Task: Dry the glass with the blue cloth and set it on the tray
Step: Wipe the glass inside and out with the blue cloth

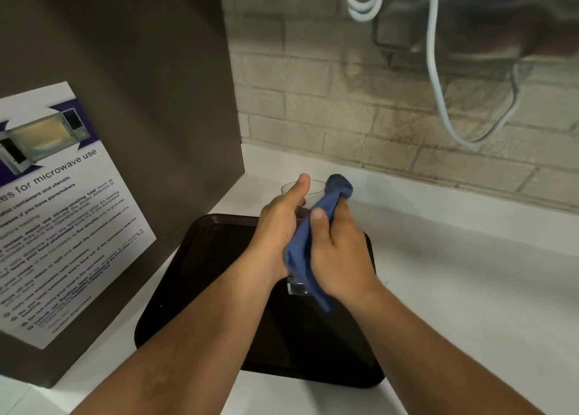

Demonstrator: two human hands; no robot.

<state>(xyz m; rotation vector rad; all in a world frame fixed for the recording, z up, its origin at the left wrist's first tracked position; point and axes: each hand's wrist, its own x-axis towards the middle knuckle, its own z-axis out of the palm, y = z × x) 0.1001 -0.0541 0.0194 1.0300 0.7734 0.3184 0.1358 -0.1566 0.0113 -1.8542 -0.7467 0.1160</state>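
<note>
A clear glass [315, 186] is held in the air above the dark brown tray [200, 276], with only its rim and thick base showing. My left hand [280, 226] wraps around its left side, thumb up at the rim. My right hand [336, 251] presses the blue cloth [300, 258] against the glass's right side. One end of the cloth bunches above the rim and the other hangs below the base. Most of the glass wall is hidden by both hands and the cloth.
The tray lies on a white countertop [454, 289]. A dark panel [125, 85] with a microwave-use poster [53, 214] stands close on the left. A beige brick backsplash [360, 117] rises behind, with a white cable [438, 95] hanging in front of it.
</note>
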